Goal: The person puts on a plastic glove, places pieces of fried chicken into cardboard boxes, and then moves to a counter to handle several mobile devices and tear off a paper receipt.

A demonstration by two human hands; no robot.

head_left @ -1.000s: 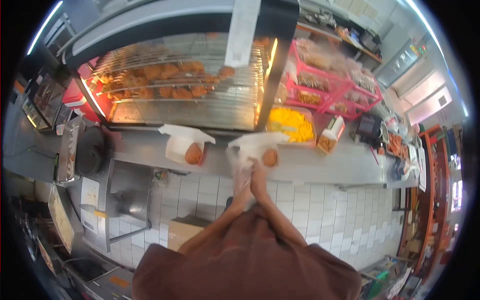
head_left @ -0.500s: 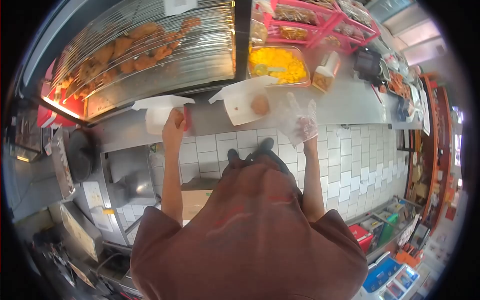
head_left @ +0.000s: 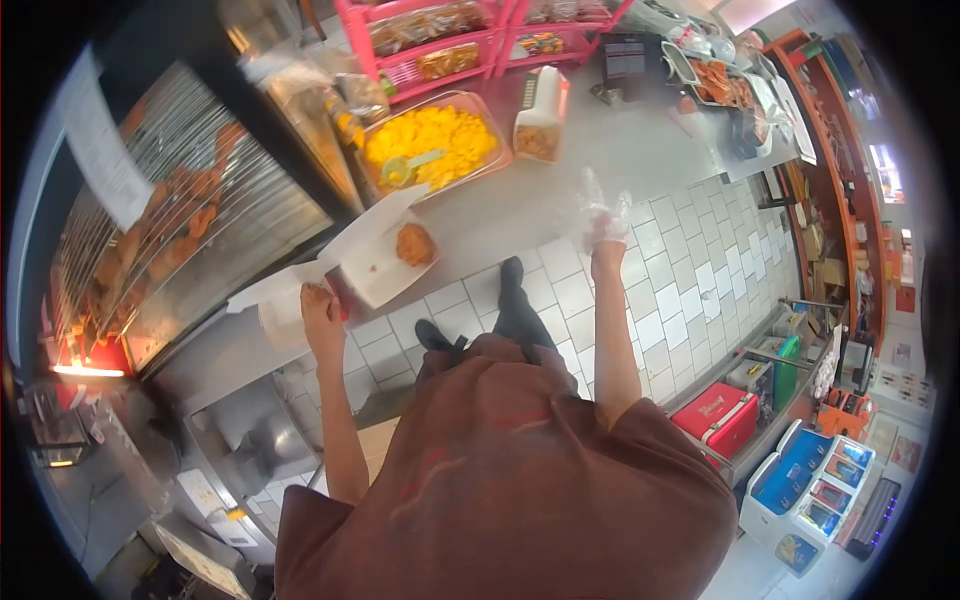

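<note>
My left hand (head_left: 320,312) grips a white takeaway box (head_left: 280,318) with a red side panel, its fingers closed over the right wall. Much of that box is hidden behind the hand. Beside it stands a second open takeaway box (head_left: 372,280), holding a browned piece of fried chicken (head_left: 414,244), with its lid folded back. Out to the right, my right hand (head_left: 604,226) wears a loose clear plastic glove and is raised near the counter's front edge. Its fingers look spread, somewhat blurred, with nothing held.
On the steel counter (head_left: 530,200) sits a tray of yellow chunks (head_left: 440,138) with a green-handled scoop (head_left: 405,168). A filled carton (head_left: 540,115) stands right of it. Fried pieces lie on racks in the warming cabinet (head_left: 190,190) at left. Pink shelves (head_left: 430,50) hold packets.
The view has turned, shifting the boxes and tray left and lower. My left hand stays at the same box. The gloved right hand remains raised at the counter edge.
</note>
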